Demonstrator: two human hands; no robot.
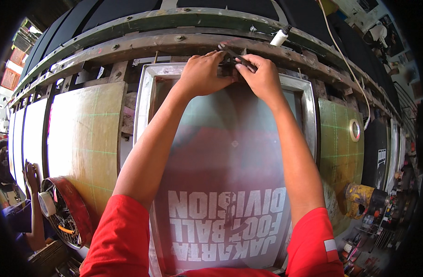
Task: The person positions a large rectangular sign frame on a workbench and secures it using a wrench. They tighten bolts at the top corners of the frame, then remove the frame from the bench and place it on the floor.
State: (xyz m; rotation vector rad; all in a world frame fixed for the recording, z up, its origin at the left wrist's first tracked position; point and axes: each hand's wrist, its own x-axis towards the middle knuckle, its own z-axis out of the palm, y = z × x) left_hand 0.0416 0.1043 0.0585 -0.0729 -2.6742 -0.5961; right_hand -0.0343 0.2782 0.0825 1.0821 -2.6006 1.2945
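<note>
A silkscreen frame (pixel 142 104) with pale metal sides lies before me, its mesh (pixel 230 161) bearing large pale block lettering that reads upside down from here. Both my arms stretch over it to its far edge. My right hand (pixel 263 77) is closed around a dark, slim wrench-like tool (pixel 239 58), which slants up and left to a rounded end. Just left of it, my left hand (pixel 203 74) rests at the frame's far edge by the metal rail (pixel 165 42), fingers curled at the dark clamp area. Whatever those fingers grip is hidden.
Yellowish boards with green grid lines flank the frame at left (pixel 84 134) and right (pixel 343 138), a tape roll (pixel 354 130) on the right one. A white bottle (pixel 279 37) leans on the rail. Also around: a red tool-filled container (pixel 75 207), a yellow power tool (pixel 361 198), another person's hand (pixel 31 175).
</note>
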